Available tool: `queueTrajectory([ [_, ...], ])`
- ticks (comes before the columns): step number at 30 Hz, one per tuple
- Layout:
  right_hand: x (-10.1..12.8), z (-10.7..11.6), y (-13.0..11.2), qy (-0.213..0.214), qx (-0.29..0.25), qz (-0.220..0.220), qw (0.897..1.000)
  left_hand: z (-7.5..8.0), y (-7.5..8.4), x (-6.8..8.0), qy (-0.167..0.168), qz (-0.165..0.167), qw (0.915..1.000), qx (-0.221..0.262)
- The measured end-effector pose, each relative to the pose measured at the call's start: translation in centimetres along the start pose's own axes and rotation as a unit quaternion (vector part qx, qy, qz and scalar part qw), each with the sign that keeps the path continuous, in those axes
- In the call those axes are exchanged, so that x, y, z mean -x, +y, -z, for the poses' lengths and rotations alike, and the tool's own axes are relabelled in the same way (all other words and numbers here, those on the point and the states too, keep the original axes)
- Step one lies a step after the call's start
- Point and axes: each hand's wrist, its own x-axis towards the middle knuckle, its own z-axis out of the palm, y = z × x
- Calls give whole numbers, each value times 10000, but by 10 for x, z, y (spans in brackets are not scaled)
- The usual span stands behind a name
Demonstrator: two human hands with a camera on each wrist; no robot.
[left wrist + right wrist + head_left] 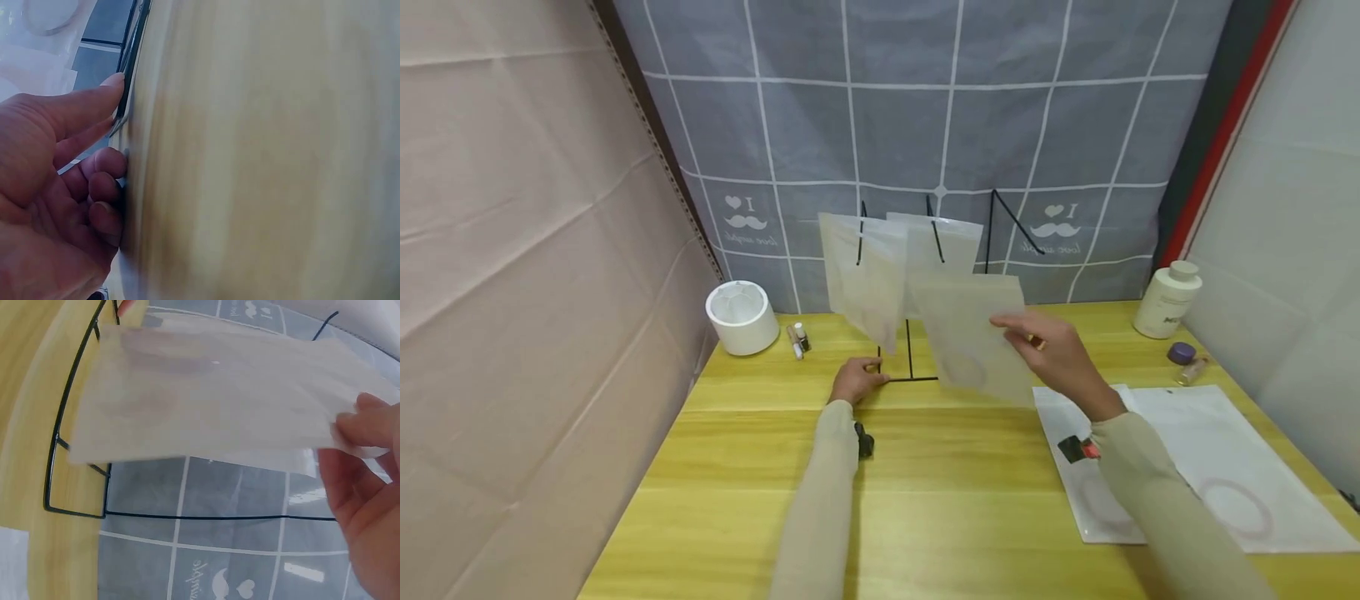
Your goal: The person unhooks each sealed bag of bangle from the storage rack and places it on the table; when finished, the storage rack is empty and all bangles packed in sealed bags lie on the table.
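A black wire rack stands on the table, with hooks sticking up at its top. Two translucent whitish plastic bags hang there: one bag on the left hook, another bag on the middle one. My left hand holds the front left corner of the rack's base; in the left wrist view the thumb lies against the black wire. My right hand pinches a third translucent bag by its right edge, in front of the rack. The right hook carries no bag.
At right, larger white plastic bags lie flat under my forearm. A white bottle, a purple cap and a small vial are behind them. A white round container and small vials stand at back left.
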Motion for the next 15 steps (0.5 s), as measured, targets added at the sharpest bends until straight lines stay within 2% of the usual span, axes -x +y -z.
queueTrajectory([
  [2, 10, 11, -6, -244, -366, -150, 9989, 0, 0, 0, 12, 1, 10000, -40],
  [4, 22, 24, -11, -591, -796, -561, 9935, 0, 0, 1, 14, -64, 9999, -108],
  [6, 36, 33, -12, -902, -1315, -1163, 9803, -1, 0, 0, 9, -127, 9998, -149],
  [7, 42, 37, -11, -1074, -1555, -1571, 9693, -1, 0, 1, 7, -153, 9997, -164],
  [9, 57, 40, -5, -1427, -1996, -2507, 9364, 0, 0, 1, 17, -197, 9996, -203],
  [12, 79, 32, 10, -1864, -2276, -3901, 8725, 1, -1, 1, 33, -181, 9995, -259],
  [14, 93, 23, 20, -2116, -2158, -4453, 8428, 0, -1, 0, 29, -158, 9996, -245],
  [15, 99, 18, 25, -2209, -2033, -4614, 8349, -1, -1, 0, 15, -151, 9996, -240],
])
